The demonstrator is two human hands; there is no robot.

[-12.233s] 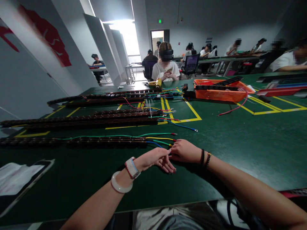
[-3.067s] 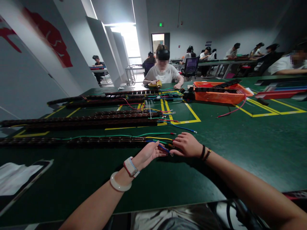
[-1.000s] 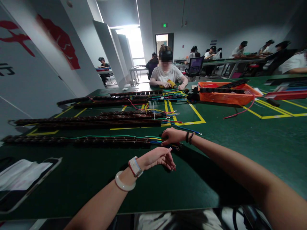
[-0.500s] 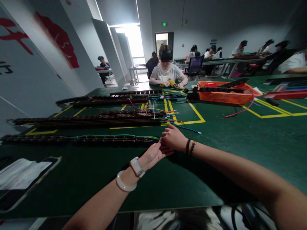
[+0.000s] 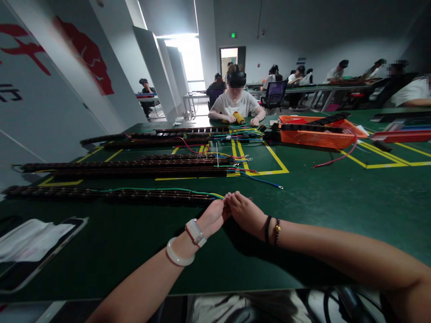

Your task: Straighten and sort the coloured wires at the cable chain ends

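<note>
A long black cable chain [image 5: 111,195] lies across the near part of the table, with wires running along it. From its right end, a green and yellow wire [image 5: 216,195] runs into my fingers. My left hand [image 5: 212,219], with a watch and a pale bangle on the wrist, is closed around the wire ends. Against it, fingertips together, my right hand [image 5: 247,214] pinches at the same wire ends. The fingers hide the wire tips. Just behind my hands, a blue wire [image 5: 264,181] with a ring terminal sticks out of another bundle of chains [image 5: 134,168].
An orange basket [image 5: 313,139] holding black chain pieces stands at the back right. Across the green table [image 5: 323,197] sits a person with a yellow heat gun [image 5: 239,118]. A tray with white paper [image 5: 33,240] lies at the left. Red and dark strips [image 5: 400,135] lie far right.
My right hand has dropped slightly and turned, its fingertips now meeting those of my left hand. The left hand stays nearly in place. The view has shifted a little.
</note>
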